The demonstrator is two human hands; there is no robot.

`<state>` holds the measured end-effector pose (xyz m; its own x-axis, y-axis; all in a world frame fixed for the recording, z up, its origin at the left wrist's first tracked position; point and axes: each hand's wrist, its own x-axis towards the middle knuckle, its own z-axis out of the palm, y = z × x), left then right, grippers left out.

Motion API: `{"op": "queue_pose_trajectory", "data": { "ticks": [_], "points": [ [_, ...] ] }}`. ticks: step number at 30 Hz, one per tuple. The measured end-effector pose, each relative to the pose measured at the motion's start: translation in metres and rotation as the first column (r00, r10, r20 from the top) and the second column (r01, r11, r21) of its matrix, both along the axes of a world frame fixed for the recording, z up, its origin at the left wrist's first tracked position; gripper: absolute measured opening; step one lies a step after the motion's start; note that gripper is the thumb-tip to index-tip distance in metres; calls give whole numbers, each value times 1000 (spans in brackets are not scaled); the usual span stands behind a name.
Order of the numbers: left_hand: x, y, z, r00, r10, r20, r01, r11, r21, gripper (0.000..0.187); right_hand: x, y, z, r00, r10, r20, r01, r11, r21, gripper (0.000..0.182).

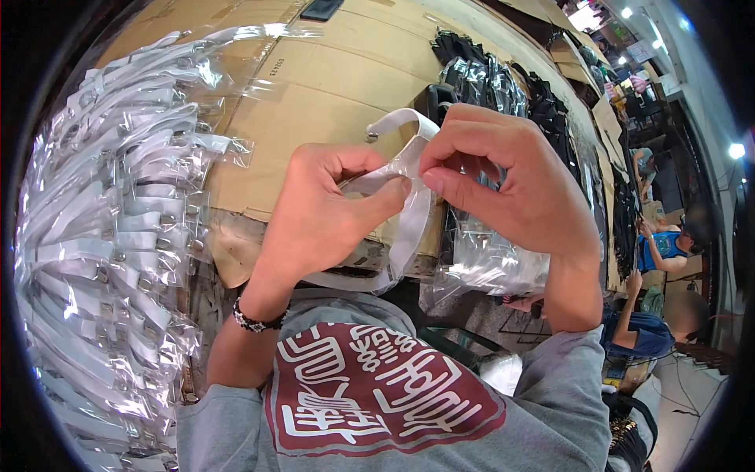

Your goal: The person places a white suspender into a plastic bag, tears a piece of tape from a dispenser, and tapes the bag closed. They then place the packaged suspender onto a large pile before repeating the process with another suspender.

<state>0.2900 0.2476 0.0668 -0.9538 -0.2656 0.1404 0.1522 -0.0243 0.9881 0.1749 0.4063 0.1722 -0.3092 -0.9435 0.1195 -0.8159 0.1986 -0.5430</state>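
A white strap (409, 240) hangs in a loop between my two hands, above the cardboard. It looks like an elastic band, and a small metal end piece shows at its upper left tip. My left hand (326, 208) pinches the strap between thumb and fingers. From the other side, my right hand (507, 169) is closed, with thumb and forefinger gripping the strap close to the left thumb. The exact spot between the fingertips is partly hidden.
Many white straps in clear plastic bags (141, 236) are piled at left. Brown cardboard (314, 86) covers the table, with a phone (321, 9) at its far edge. Black bagged straps (487, 79) and clear plastic bags (491, 263) lie at right. Other people (661, 250) sit beyond.
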Motion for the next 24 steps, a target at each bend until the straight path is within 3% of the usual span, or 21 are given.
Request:
{"op": "queue_pose_trajectory", "data": {
  "ticks": [9, 18, 21, 24],
  "points": [
    [-4, 0, 1, 1000, -7, 5, 7, 999, -41, 18, -2, -3, 1, 999, 8, -32, -6, 997, 72, 10],
    [-6, 2, -6, 999, 29, -14, -29, 999, -21, 19, -2, -4, -12, 989, 6, -148, -6, 1000, 0, 12],
    [-5, 0, -2, 1000, 9, 6, -9, 1000, -20, 12, 0, -4, -10, 997, -33, -69, 33, 999, -12, 11],
    [-4, 2, 0, 1000, -3, 30, 3, 1000, 4, 13, -4, -3, -10, 993, 1, -119, 1, 1000, 13, 10]
  ]
}}
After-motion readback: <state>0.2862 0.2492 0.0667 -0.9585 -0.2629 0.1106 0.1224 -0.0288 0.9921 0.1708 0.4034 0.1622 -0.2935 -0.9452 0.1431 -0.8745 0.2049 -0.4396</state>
